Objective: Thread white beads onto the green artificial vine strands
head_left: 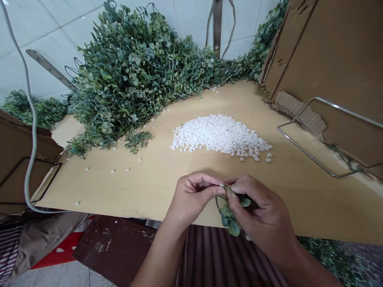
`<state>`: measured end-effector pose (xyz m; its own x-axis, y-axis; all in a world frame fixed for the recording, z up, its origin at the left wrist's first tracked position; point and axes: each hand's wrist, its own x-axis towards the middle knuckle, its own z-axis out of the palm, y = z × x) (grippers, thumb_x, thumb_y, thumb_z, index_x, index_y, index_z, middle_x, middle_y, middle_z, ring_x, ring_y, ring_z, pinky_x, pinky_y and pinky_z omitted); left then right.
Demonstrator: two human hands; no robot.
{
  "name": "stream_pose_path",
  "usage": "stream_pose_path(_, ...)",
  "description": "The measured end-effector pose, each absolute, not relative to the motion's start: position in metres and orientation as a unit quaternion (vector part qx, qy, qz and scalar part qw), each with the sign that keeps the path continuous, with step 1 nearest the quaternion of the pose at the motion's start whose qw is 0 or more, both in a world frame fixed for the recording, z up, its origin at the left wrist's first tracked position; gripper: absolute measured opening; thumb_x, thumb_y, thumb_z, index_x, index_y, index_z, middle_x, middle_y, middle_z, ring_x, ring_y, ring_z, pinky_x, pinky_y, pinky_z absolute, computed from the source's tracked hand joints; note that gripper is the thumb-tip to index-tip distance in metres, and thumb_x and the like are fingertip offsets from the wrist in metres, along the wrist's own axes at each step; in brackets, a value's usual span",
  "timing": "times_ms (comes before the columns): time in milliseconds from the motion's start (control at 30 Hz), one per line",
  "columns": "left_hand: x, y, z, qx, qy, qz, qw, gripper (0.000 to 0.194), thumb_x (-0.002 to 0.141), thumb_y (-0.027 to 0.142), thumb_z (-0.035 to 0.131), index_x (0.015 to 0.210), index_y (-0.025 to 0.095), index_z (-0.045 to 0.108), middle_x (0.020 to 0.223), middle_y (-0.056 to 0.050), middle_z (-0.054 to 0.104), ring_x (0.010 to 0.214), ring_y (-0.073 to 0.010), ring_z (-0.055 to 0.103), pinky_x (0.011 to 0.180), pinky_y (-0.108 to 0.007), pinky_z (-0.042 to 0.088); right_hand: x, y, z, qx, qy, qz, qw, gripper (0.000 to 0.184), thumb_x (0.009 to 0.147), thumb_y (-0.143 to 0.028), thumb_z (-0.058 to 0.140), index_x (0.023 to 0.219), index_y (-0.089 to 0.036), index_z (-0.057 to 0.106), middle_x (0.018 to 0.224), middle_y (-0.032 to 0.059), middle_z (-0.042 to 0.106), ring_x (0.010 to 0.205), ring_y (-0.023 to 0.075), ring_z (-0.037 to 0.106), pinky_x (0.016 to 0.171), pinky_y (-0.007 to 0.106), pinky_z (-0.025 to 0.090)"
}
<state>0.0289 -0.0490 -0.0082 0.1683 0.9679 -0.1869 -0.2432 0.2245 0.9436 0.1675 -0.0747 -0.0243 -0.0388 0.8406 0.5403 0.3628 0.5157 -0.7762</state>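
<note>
My left hand (pixel 193 195) and my right hand (pixel 263 211) meet over the near edge of a wooden board (pixel 167 175). Between their fingertips they pinch a small green artificial leaf sprig (pixel 229 217), whose leaves hang down below the hands. The left thumb and forefinger press at the sprig's top end; a tiny white piece seems to sit there. A heap of small white beads (pixel 220 137) lies on the board just beyond the hands.
A big pile of green artificial foliage (pixel 131 75) fills the board's far left. Cardboard boxes with metal wire frames stand at the right (pixel 326 75) and left (pixel 18 159). A grey cable (pixel 30 119) hangs at left. Stray beads dot the board.
</note>
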Motion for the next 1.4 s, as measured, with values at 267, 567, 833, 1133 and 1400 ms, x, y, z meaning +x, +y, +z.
stream_pose_path(267,0.028,-0.0502,-0.0088,0.422,0.469,0.46,0.625,0.02,0.055,0.029,0.083,0.063,0.014,0.071,0.063,-0.003,0.072,0.059,-0.0127,0.065,0.064,-0.024,0.055,0.1682,-0.0754,-0.0227,-0.45,-0.671,0.258,0.53,0.016,0.079,-0.007,0.05,0.071,-0.02,0.055,0.067,-0.0002,0.058,0.064,0.0123,0.058,0.059,0.02,0.048)
stream_pose_path(567,0.0273,-0.0497,-0.0076,0.421,0.474,0.452,0.628,0.022,0.055,0.03,0.083,0.062,0.014,0.07,0.061,-0.003,0.07,0.058,-0.0125,0.064,0.065,-0.026,0.055,0.1686,-0.0759,-0.021,-0.464,-0.662,0.276,0.52,0.015,0.079,-0.009,0.05,0.069,-0.02,0.053,0.063,-0.001,0.054,0.062,0.0134,0.058,0.055,0.021,0.047)
stream_pose_path(833,0.0277,-0.049,-0.0088,0.412,0.468,0.457,0.634,0.021,0.054,0.028,0.083,0.062,0.014,0.07,0.059,-0.001,0.07,0.056,-0.0102,0.062,0.062,-0.022,0.054,0.1683,-0.0763,-0.025,-0.47,-0.657,0.274,0.522,0.014,0.079,-0.01,0.05,0.07,-0.02,0.055,0.064,-0.0008,0.055,0.06,0.0124,0.056,0.054,0.021,0.045)
stream_pose_path(1133,0.0284,-0.0499,-0.0101,0.41,0.468,0.457,0.635,0.02,0.054,0.027,0.084,0.062,0.014,0.07,0.061,-0.002,0.07,0.057,-0.0109,0.063,0.063,-0.023,0.055,0.1673,-0.0762,-0.0218,-0.476,-0.657,0.263,0.522,0.014,0.077,-0.011,0.051,0.067,-0.02,0.054,0.063,-0.0009,0.057,0.057,0.0121,0.056,0.052,0.02,0.046)
stream_pose_path(1400,0.0278,-0.0484,-0.0085,0.426,0.469,0.44,0.637,0.026,0.05,0.033,0.085,0.06,0.014,0.071,0.06,-0.003,0.07,0.056,-0.0127,0.063,0.064,-0.026,0.055,0.1682,-0.0747,-0.0211,-0.477,-0.663,0.266,0.512,0.014,0.076,-0.011,0.05,0.066,-0.02,0.053,0.061,-0.0008,0.056,0.055,0.0122,0.054,0.05,0.021,0.045)
